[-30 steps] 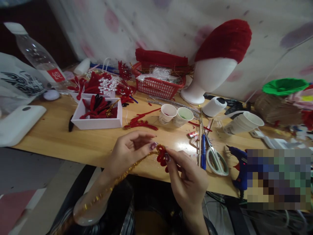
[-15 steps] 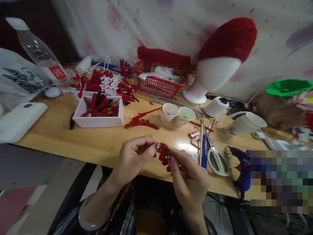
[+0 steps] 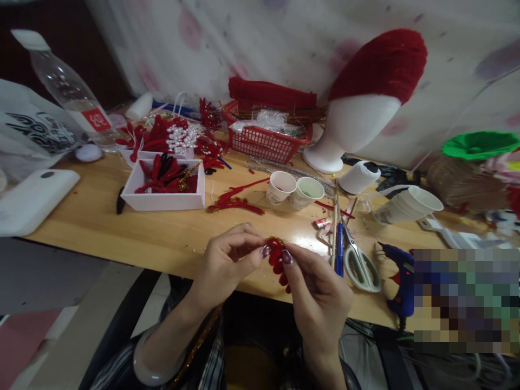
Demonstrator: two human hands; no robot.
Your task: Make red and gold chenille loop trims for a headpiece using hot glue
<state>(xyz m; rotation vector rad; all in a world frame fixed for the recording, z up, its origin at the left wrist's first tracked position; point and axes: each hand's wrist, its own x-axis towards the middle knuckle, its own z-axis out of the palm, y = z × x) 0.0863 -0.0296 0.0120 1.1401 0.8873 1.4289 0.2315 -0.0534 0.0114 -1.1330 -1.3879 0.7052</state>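
Note:
Between both hands is a small red fuzzy craft piece (image 3: pixel 277 262) with rounded loops and a gold glittery edge along its top. My left hand (image 3: pixel 233 260) pinches its left upper side between thumb and fingertips. On the other side, my right hand (image 3: pixel 319 284) grips it with thumb and forefinger, hiding part of the loops. The piece hangs over the front edge of the wooden table (image 3: pixel 162 235). Just beyond the hands lies a red branching piece (image 3: pixel 239 203) with gold bits.
Two paper cups (image 3: pixel 281 188) stand behind the hands. A white box (image 3: pixel 162 201) of red and black pieces sits left. Scissors (image 3: pixel 361 268), a blue pen (image 3: pixel 339 252) and a blue glue gun (image 3: pixel 400 281) lie right. Behind are a red basket (image 3: pixel 264 143) and a foam head (image 3: pixel 357 127).
Both hands have shifted slightly right with the red piece. It has turned a little, and the left fingertips have moved along its gold edge.

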